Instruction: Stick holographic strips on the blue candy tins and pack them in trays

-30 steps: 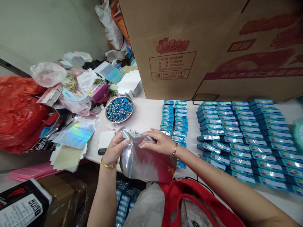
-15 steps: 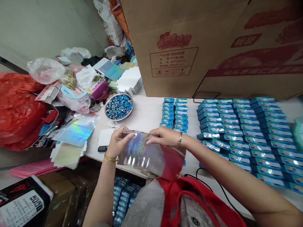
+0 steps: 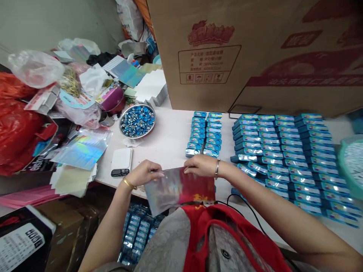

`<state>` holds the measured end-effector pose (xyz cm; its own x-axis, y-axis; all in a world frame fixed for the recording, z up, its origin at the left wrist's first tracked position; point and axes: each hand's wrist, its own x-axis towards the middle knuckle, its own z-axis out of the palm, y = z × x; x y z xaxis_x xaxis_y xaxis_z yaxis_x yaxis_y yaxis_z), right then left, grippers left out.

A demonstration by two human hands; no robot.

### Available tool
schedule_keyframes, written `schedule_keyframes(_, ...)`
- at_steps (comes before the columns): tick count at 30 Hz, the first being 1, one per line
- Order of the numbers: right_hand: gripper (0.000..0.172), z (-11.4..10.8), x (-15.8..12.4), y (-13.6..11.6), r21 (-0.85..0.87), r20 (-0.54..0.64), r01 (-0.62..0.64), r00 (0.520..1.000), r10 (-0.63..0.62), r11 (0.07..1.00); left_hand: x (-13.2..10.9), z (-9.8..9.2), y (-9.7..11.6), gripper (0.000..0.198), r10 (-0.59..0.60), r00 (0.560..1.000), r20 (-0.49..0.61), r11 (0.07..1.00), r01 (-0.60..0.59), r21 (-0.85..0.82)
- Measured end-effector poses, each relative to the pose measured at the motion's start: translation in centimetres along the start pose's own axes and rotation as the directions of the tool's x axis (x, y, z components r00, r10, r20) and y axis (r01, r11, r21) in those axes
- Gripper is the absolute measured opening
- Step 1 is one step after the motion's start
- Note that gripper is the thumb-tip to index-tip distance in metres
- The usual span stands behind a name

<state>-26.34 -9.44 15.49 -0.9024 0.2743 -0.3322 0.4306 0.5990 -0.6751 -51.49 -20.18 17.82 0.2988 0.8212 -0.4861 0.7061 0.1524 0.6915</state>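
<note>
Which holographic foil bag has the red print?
The holographic foil bag held between the left hand and right hand, red across one half. The holographic sheets left of the table lie flat, showing no red.

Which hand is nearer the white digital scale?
Left hand: just right of the white digital scale, not touching it. Right hand: farther right, beyond the left hand.

Red print on the cardboard carton [image 3: 255,56] reads "汕头市" (Shantou).
</note>
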Motion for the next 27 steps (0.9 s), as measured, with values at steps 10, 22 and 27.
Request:
schedule_keyframes(10, 0.019, 4.7, 1.8, 5.4, 0.221, -0.172, -0.147, 0.967, 0.187, 0.964, 7.9, 5.4, -4.0, 0.048, 0.052, 0.996, -0.068, 0.998, -0.051, 0.025)
schedule_keyframes(22, 0.017, 10.7, 4.7, 9.0, 0.841, -0.176, -0.168, 0.813, 0.555, 0.514, 14.0, 10.8, -6.8, 0.039, 0.135, 0.943, -0.304, 0.975, -0.071, 0.212)
schedule_keyframes(27, 0.016, 10.9, 6.8, 9.3, 0.85, -0.156, -0.188, 0.802, 0.576, 0.491, 15.2, 12.8, -6.3, 0.024, 0.185, 0.897, -0.402, 0.938, -0.039, 0.344)
